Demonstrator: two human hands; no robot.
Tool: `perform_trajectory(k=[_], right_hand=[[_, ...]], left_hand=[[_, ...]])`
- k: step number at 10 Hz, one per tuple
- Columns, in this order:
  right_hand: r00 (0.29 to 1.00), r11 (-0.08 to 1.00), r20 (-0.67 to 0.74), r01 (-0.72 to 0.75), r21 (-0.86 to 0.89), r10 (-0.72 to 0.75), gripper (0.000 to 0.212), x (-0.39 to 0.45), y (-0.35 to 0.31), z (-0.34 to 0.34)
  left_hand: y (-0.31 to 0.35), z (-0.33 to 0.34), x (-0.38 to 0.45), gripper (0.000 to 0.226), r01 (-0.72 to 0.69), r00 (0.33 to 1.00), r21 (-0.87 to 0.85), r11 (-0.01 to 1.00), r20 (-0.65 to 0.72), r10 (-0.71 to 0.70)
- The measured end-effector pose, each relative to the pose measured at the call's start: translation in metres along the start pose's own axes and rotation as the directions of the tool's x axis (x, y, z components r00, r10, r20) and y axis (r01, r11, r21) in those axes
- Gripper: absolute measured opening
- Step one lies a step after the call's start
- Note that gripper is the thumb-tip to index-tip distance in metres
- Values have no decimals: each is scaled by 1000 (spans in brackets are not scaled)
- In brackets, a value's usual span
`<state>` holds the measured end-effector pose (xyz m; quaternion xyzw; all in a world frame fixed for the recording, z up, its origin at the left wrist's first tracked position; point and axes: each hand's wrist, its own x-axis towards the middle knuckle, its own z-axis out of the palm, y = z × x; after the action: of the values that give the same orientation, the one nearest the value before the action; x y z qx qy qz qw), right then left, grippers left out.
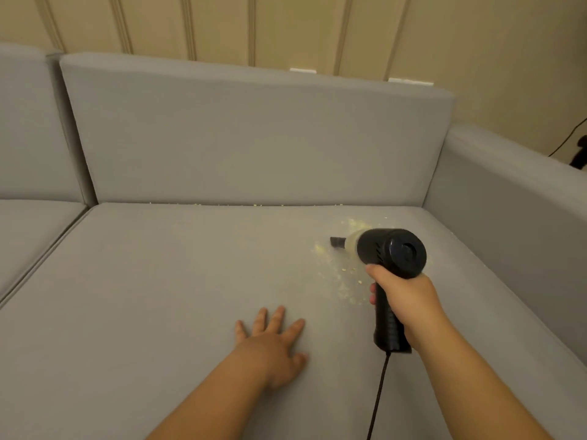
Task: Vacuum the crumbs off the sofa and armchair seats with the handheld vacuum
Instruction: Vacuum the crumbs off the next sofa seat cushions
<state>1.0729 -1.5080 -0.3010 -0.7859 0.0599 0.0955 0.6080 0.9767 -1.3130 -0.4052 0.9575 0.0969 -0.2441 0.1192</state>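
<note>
My right hand [401, 296] grips the handle of a black handheld vacuum [392, 252]. Its short dark nozzle [337, 242] points left, low over the grey sofa seat cushion [174, 281]. Pale yellow crumbs [341, 281] lie scattered on the cushion under and around the nozzle. A thin line of crumbs [254, 205] sits along the crease at the back cushion. My left hand [274, 339] lies flat on the seat with fingers spread, left of the vacuum and apart from it. A black cord [379, 395] hangs from the handle's base.
The grey back cushion [247, 138] stands behind the seat, and the sofa's right armrest [508, 201] rises close beside the vacuum. A second seat cushion [28, 236] adjoins on the left. A panelled beige wall is behind; a dark cable [568, 138] runs beyond the armrest.
</note>
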Motion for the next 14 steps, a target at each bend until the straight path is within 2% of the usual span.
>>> perform_trajectory(k=[2, 4, 5, 6, 7, 8, 9, 10, 11, 12, 14], right_hand=[[993, 1000, 116, 0, -15, 2, 15, 3, 4, 3], [997, 996, 47, 60, -59, -57, 15, 0, 14, 6], [995, 994, 87, 51, -97, -42, 19, -1, 16, 3], [993, 999, 120, 23, -38, -19, 15, -6, 12, -4], [997, 996, 63, 39, -76, -34, 18, -9, 14, -7], [996, 998, 90, 13, -61, -8, 20, -14, 15, -9], [992, 999, 123, -24, 26, 21, 12, -20, 11, -10], [997, 1000, 71, 25, -8, -24, 16, -20, 12, -10], [998, 998, 60, 31, -58, -27, 20, -21, 12, -13], [994, 999, 108, 5, -50, 0, 17, -24, 7, -17], [998, 996, 54, 47, -79, -43, 22, -23, 8, -19]], left_hand=[[-6, 8, 1, 69, -3, 1000, -4, 1000, -31, 3], [-6, 7, 4, 68, 5, 1000, -1, 1000, -24, -5], [-6, 8, 3, 67, 5, 1000, 4, 1000, -22, -5], [-6, 9, 3, 67, 8, 1000, 13, 1000, -22, -8], [-7, 11, 3, 68, 11, 1000, 19, 1000, -28, -10], [-7, 12, 4, 68, 9, 999, 21, 1000, -32, -8], [-6, 12, 3, 68, 12, 999, 21, 1000, -30, -11], [-6, 12, 3, 68, 11, 999, 16, 1000, -34, -11], [-7, 13, 3, 68, 11, 999, 17, 1000, -34, -10], [-6, 12, 3, 68, 12, 1000, 17, 1000, -28, -11], [-7, 13, 4, 67, 12, 1000, 11, 1000, -27, -12]])
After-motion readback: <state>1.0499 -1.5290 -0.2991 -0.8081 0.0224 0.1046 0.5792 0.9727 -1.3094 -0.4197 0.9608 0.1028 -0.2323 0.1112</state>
